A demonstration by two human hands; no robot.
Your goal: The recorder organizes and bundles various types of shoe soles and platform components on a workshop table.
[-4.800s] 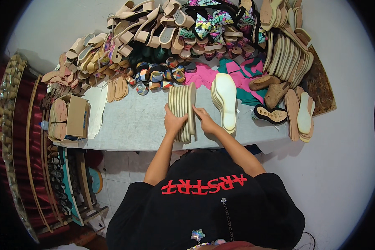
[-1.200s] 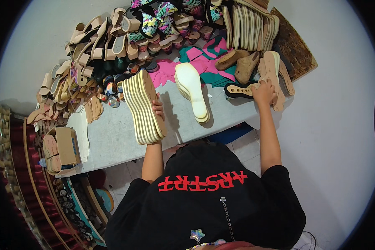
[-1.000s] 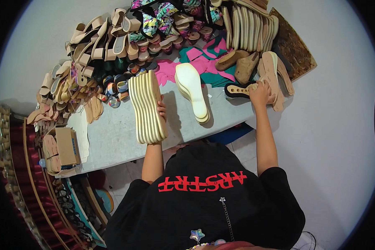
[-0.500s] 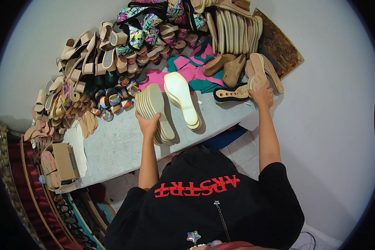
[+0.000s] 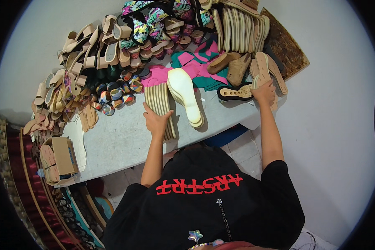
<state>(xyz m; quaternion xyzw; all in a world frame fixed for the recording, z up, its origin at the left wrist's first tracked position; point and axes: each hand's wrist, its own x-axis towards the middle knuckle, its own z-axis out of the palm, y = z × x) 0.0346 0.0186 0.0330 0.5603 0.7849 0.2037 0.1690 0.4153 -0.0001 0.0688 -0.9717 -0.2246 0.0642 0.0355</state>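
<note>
Mid-frame, the left hand point(image 5: 156, 122) clamps a row of soles point(image 5: 157, 99) from both sides, seemingly bracing it upright; at frame right, the right hand point(image 5: 264, 93) covers tan insoles point(image 5: 262, 68), grip hidden.

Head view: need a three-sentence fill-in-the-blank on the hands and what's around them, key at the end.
1. The person's ____ hand clasps the row of soles standing on edge.
2. The other hand touches the pile of tan insoles, next to a shoe bottom with a ____ rim.
3. The flat cut pieces beyond the pale sole stack are green and ____.

Missing words: left; black; pink.
</note>
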